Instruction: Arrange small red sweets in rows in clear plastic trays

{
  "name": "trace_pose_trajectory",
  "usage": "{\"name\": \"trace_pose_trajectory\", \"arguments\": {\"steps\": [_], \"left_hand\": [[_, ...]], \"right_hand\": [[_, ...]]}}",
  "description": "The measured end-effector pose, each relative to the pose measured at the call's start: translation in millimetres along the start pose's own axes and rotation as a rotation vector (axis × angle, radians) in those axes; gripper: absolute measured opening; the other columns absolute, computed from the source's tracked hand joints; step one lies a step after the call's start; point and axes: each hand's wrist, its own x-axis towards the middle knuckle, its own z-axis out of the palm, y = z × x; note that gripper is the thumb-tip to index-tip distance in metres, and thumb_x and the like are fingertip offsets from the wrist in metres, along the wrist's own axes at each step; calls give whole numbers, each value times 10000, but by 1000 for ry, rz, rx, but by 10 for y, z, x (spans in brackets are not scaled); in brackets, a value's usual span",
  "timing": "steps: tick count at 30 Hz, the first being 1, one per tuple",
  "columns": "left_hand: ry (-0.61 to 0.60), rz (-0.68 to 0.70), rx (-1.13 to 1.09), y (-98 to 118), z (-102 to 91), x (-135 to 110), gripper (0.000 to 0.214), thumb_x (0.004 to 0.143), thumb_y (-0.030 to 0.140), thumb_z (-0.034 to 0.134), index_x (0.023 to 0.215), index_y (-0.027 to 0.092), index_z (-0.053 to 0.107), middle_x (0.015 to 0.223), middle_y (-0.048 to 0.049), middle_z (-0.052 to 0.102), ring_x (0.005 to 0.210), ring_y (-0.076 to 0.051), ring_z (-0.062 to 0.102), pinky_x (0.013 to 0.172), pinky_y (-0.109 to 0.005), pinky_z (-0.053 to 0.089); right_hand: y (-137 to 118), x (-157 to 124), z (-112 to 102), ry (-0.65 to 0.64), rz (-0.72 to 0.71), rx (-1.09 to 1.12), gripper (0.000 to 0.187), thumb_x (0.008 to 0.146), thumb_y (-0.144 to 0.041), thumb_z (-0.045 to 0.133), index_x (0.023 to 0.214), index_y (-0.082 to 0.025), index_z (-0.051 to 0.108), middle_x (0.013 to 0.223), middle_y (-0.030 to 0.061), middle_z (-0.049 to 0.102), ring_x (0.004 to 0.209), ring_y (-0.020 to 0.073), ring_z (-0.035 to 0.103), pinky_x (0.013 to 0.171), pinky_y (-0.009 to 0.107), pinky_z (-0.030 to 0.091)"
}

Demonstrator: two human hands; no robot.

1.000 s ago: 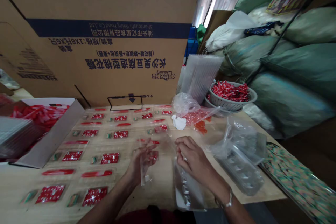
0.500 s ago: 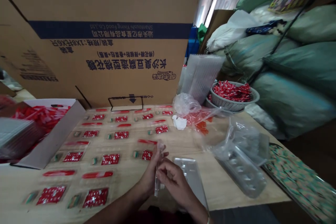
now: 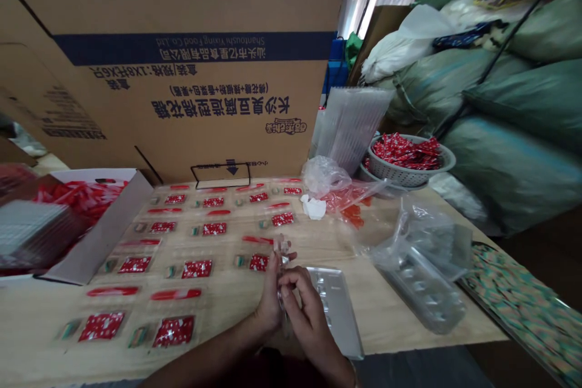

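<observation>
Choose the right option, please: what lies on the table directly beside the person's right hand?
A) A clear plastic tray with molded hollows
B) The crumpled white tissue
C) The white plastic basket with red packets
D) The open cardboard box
A. The clear plastic tray lies directly beside the right hand, which holds a small clear plastic piece together with the left hand.

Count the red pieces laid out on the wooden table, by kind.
Red square packets: 12
Red long strips: 11
Total: 23
</observation>
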Motion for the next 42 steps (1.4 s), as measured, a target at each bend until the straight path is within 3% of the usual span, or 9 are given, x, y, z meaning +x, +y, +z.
{"name": "trace_pose_trajectory", "arguments": {"steps": [15, 19, 22, 25, 28, 33, 36, 39, 42], "left_hand": [[-282, -6, -111, 85, 8, -41, 566, 685, 579, 576, 1125, 224, 613, 1216, -60, 590, 1194, -253, 460, 1078, -380, 235], [-459, 3, 15, 230, -38, -56, 398, 618, 298, 703, 993, 170, 677, 1043, -86, 685, 1043, -254, 583, 957, -370, 390], [-344, -15, 41, 327, -104, -40, 230, 667, 200, 695, 894, 162, 686, 878, -70, 721, 850, -194, 660, 761, -279, 479], [-178, 93, 43, 346, -176, 20, 289, 683, 235, 711, 959, 188, 637, 890, -50, 704, 804, -164, 660, 679, -237, 481], [-55, 307, 198, 308, -241, 76, 672, 634, 276, 756, 1232, 275, 448, 974, -22, 655, 761, -139, 633, 671, -250, 485], [-62, 399, 668, 196, -388, 101, 834, 680, 415, 692, 1369, 241, 256, 916, -39, 606, 808, -179, 597, 749, -333, 482], [-289, 456, 1162, 53, -464, 121, 810, 737, 461, 605, 1403, 227, 209, 1312, -156, 455, 1190, -295, 443, 990, -493, 334], [-790, 399, 1666, -134, -463, 159, 867, 677, 468, 647, 1399, 201, 249, 1474, -167, 239, 1351, -359, 171, 1071, -583, 95], [-1008, 360, 1866, -252, -396, 144, 867, 656, 505, 640, 1381, 182, 292, 1412, -173, 363, 1313, -363, 266, 1067, -590, 79]], "right_hand": [[27, -58, 102, 123, -174, -153, 159, 895, -185, 392, 940, -231, 537, 1026, 64, 519, 991, 193, 503, 855, 357, 422], [85, -35, 52, 445, -325, -492, 348, 832, -244, 530, 1172, -199, 470, 1128, 120, 471, 1073, 261, 456, 862, 448, 428], [109, -3, -36, 648, -237, -617, 719, 752, -415, 633, 1334, -131, 318, 1268, 206, 391, 1167, 348, 393, 887, 551, 401], [134, 9, -121, 468, -93, -507, 643, 858, -327, 506, 1402, -149, 212, 1237, 185, 502, 1074, 271, 539, 815, 435, 504], [167, -6, -157, 268, -185, -499, 499, 892, -130, 353, 1381, -219, 314, 1100, 95, 636, 949, 185, 633, 760, 314, 547], [265, -64, -333, 165, -259, -510, 429, 870, -117, 350, 1258, -207, 510, 1108, 66, 653, 974, 171, 633, 801, 278, 537], [450, -153, -736, 256, 65, -469, 345, 888, -287, 401, 1137, -164, 606, 954, 89, 697, 799, 183, 666, 668, 262, 552], [702, -341, -1259, 322, 277, -419, 443, 862, -419, 415, 1128, -121, 608, 743, 64, 674, 548, 157, 604, 513, 253, 511], [930, -601, -1683, 301, 385, -412, 536, 854, -459, 381, 1196, -85, 555, 681, 40, 626, 470, 140, 537, 464, 254, 465]]}}
